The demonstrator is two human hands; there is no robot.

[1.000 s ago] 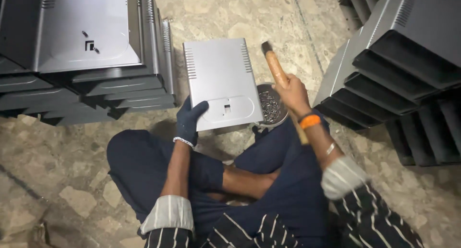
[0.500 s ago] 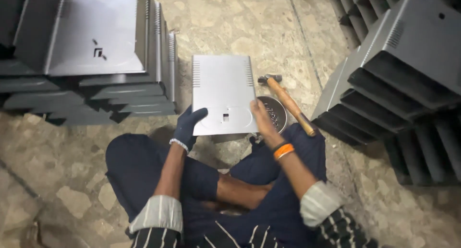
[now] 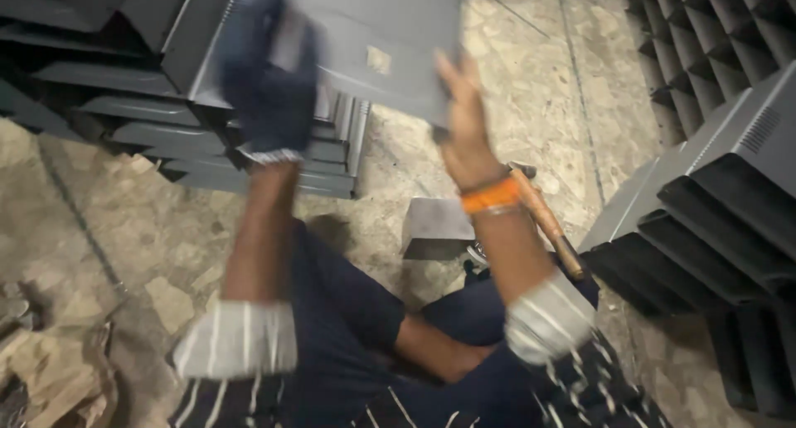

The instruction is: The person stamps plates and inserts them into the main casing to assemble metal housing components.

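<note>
- While the person sat cross-legged on the stone floor (image 3: 531, 105), both arms were raised, and a grey metal panel (image 3: 381, 38) hung in the air between the two hands, tilted and blurred.
- The left hand (image 3: 269, 80), in a dark glove, was clamped on the panel's left edge; its grip looked closed around the sheet, though the blur hid the fingers themselves.
- The right hand (image 3: 460, 113), bare and with an orange band at the wrist, held the panel's lower right edge, thumb on one side and fingers going up behind it.
- Below the right grip, down by the forearm, a wooden-handled hammer (image 3: 543, 221) lay on the floor, held by no one, so I judged the striking on this piece to be finished for now.
- Just left of the hammer and under the lifted panel stood a small grey metal block (image 3: 435, 225), with nothing resting on it.
- Behind the left grip sat a stack of similar dark panels (image 3: 166, 121); off beyond the right grip more of them leaned in rows (image 3: 713, 196).
- By my reckoning, the piece had been worked and picked up but not yet put down on either pile; which pile it belonged to I could not tell.
</note>
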